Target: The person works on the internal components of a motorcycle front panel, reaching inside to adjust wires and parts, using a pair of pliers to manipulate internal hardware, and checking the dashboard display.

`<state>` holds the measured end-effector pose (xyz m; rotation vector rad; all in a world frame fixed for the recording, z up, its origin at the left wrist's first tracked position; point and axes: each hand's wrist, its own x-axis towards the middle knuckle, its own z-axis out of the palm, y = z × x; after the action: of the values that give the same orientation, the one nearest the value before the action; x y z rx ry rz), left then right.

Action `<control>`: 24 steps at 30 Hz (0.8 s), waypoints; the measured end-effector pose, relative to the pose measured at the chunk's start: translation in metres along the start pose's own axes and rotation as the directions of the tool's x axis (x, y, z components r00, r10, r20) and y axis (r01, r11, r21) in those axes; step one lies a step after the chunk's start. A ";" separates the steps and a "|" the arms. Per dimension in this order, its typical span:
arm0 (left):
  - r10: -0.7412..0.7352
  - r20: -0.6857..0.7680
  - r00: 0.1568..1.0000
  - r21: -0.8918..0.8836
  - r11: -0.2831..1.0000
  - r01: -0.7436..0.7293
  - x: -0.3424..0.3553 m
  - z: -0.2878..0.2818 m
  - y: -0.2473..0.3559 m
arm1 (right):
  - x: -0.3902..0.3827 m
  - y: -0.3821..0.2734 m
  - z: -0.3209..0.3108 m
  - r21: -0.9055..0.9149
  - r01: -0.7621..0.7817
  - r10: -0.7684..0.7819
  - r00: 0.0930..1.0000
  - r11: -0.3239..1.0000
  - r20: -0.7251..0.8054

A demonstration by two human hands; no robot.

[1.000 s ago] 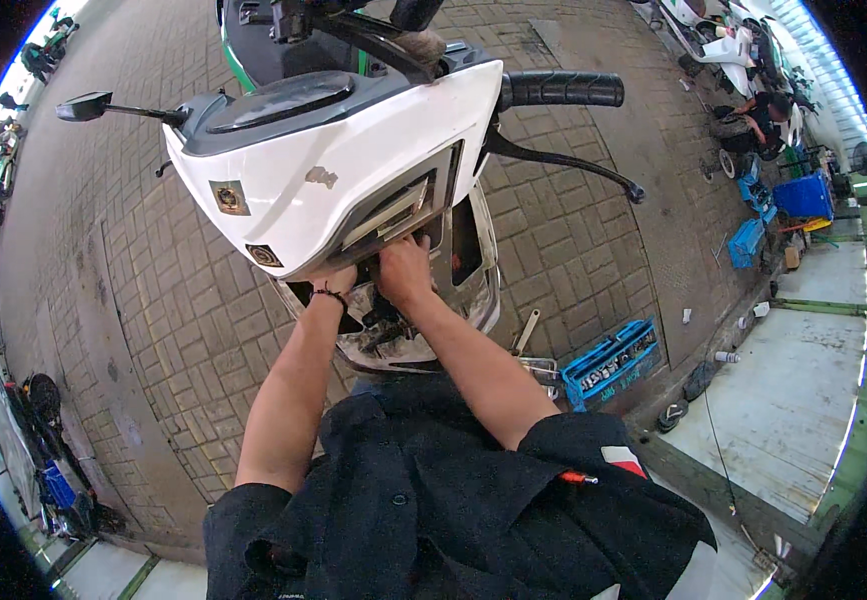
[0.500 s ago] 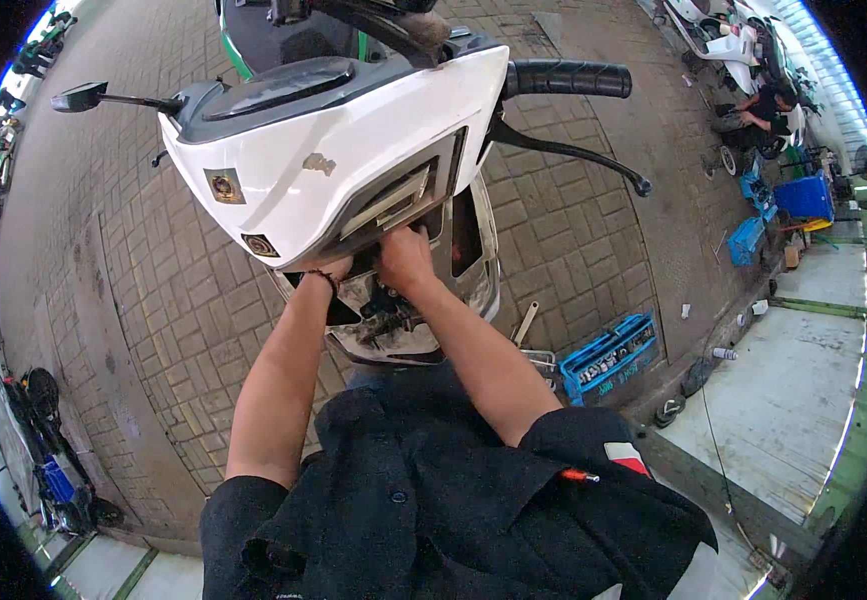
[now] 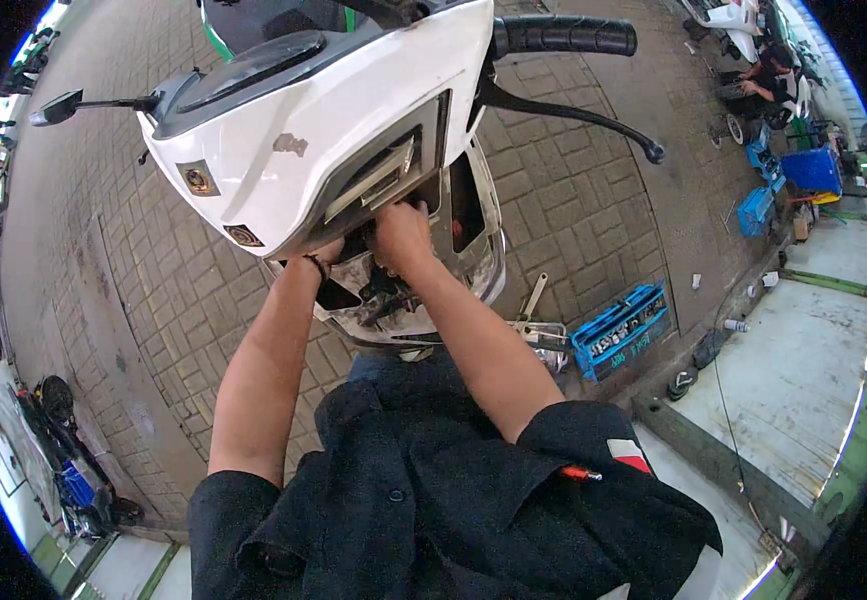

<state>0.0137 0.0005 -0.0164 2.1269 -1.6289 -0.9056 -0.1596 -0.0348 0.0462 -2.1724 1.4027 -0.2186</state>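
Note:
A scooter with a white front cover (image 3: 303, 150) stands before me, with its dark inner frame (image 3: 383, 300) bared below. Both arms reach in under the cover's lower edge. My left hand (image 3: 327, 254) is mostly hidden beneath that edge, so its fingers do not show; a dark bracelet circles the wrist. Beside it, my right hand (image 3: 403, 240) is raised behind the lower part of the headlight opening (image 3: 383, 180). Its fingers look curled, but their tips and whatever they hold are hidden.
The black handlebar grip (image 3: 565, 36) and brake lever (image 3: 573, 118) jut out to the right. A blue toolbox (image 3: 590, 362) full of tools lies on the paving, with a wrench (image 3: 533, 296) nearby. Farther right, another person (image 3: 771, 78) sits beside a scooter and blue crates.
The scooter sits slightly higher and farther left in the picture, while the toolbox shows a little farther right. Both hands stay under the cover.

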 end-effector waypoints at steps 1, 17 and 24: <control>-0.042 -0.040 0.998 -0.146 0.989 0.036 -0.001 0.007 -0.014 | 0.002 -0.005 0.000 -0.011 -0.007 0.008 1.000 1.000 0.027; -0.036 0.164 0.986 0.018 0.999 0.034 0.018 0.029 -0.037 | 0.006 0.003 0.012 -0.083 0.032 -0.030 0.999 0.996 0.028; 0.058 -0.102 0.993 0.001 0.998 -0.058 0.016 0.015 -0.009 | -0.018 0.023 -0.017 0.320 0.233 -0.150 0.953 0.918 -0.263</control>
<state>0.0129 -0.0105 -0.0375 2.0778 -1.6293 -0.7670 -0.1927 -0.0317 0.0516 -2.0293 1.1585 -0.7613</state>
